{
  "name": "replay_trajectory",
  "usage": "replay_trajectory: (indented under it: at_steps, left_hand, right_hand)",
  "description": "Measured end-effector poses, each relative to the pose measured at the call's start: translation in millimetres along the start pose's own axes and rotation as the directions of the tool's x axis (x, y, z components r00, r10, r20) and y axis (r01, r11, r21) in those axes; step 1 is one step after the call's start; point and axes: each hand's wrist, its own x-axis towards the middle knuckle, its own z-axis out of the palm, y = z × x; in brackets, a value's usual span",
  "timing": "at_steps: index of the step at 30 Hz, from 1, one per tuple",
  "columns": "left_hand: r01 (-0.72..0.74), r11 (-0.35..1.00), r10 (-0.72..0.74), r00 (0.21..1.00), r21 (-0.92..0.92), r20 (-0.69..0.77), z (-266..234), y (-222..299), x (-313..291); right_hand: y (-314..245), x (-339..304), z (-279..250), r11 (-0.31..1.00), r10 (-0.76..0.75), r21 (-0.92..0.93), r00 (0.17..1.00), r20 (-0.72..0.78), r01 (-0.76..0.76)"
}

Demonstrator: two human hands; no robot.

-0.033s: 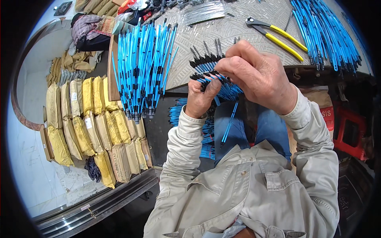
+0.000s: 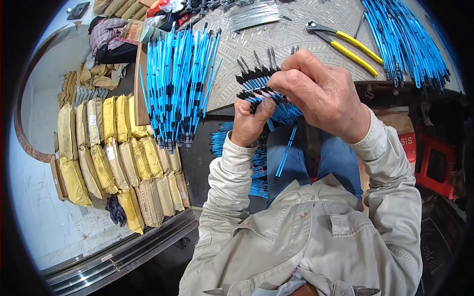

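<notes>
My left hand [image 2: 250, 124] is closed around a bundle of thin blue rods with black fittings [image 2: 253, 75], held over my lap at the table's near edge. Dark prongs stick up from the bundle's far end. A thin pale wire [image 2: 256, 91] crosses the bundle and runs to the fingertips of my right hand [image 2: 328, 96]. These fingers are pinched together against the bundle's right side, and their tips are partly hidden. One blue rod [image 2: 285, 155] hangs down from the bundle in front of my thigh.
Piles of blue rods lie on the table at left [image 2: 180, 84] and right [image 2: 405, 44]. Yellow-handled nippers [image 2: 353, 49] and thin silvery strips [image 2: 254, 16] are on the patterned tabletop [image 2: 222, 64]. Wrapped yellow and tan packages [image 2: 116, 148] stand at left. A red plastic stool [image 2: 437, 160] is at right.
</notes>
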Motion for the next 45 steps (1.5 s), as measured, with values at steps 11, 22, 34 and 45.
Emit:
replay_trajectory:
  at_steps: [11,22,34,45]
  left_hand:
    - [0.009,0.997,-0.009,1.0,0.075,-0.003,-8,-4,-4]
    - [0.026,0.999,-0.025,1.0,0.026,-0.013,-13,-12,-6]
    - [0.029,0.999,-0.03,0.999,0.017,0.034,-10,6,-9]
    - [0.045,0.997,-0.048,0.998,0.066,0.047,-17,2,-11]
  right_hand:
    - [0,4,-6,0.994,-0.045,-0.094,0.998,0.041,0.048]
    - [-11,0,1,0.995,0.002,-0.101,0.999,-0.033,-0.006]
    - [-12,1,2,0.999,0.036,-0.019,0.999,0.025,-0.036]
    - [-21,1,6,0.996,0.027,-0.089,0.999,-0.034,-0.03]
